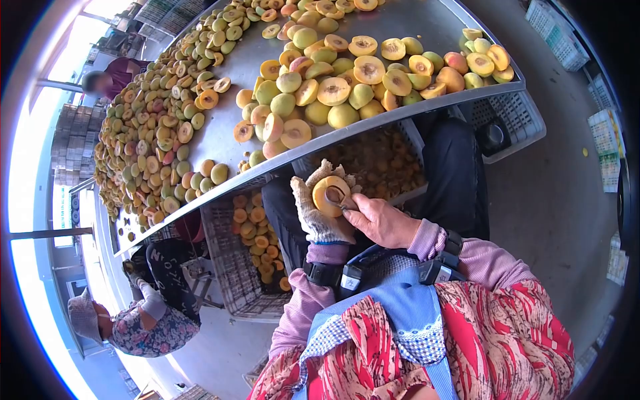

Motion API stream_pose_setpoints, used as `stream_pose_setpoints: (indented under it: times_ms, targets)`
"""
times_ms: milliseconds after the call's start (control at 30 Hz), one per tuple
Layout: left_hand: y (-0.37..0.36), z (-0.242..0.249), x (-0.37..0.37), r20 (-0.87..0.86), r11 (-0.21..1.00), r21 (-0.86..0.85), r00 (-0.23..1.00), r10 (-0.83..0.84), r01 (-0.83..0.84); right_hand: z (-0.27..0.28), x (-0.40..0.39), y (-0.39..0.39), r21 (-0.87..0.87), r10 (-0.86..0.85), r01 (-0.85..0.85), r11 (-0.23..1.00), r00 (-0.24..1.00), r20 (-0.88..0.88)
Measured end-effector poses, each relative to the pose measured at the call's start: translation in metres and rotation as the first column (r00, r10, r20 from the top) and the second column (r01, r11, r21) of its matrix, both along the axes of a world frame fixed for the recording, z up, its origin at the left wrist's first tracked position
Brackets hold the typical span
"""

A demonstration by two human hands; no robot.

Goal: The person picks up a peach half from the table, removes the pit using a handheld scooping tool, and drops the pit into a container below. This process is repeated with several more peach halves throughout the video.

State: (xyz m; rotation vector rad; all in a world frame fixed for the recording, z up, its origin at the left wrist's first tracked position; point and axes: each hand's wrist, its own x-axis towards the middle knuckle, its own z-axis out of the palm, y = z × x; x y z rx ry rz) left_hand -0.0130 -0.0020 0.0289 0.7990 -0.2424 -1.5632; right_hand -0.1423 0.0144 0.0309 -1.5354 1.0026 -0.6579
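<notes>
My left hand [315, 215], in a whitish knitted work glove, is wrapped around a peach half [323, 203], its yellow cut face turned up toward me. My bare right hand [385, 224] is closed on a small pitting tool [343, 201] with a thin curved metal end. That end rests at the middle of the cut face, where the stone sits; whether the stone is still whole cannot be told. Both hands are over my lap, just below the metal table's [400, 105] raised edge. Close beyond them lies a group of peach halves [333, 91], some cut side up.
A long heap of peach halves [157, 143] covers the table's left side. Below the table stand a crate [233, 287] with cut peaches, a bin of darker pieces [380, 160] and a white crate [527, 127]. A co-worker [150, 323] sits at left; another person [120, 77] is farther off.
</notes>
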Motion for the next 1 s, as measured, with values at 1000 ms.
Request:
stream_pose_setpoints:
  times_ms: [1000]
  targets:
    - [-0.035,0.000,0.033,0.007,0.829,0.221,0.849,-0.528,0.513,0.002,-0.014,-0.023,0.602,0.123,-0.254,0.757,0.960,0.251]
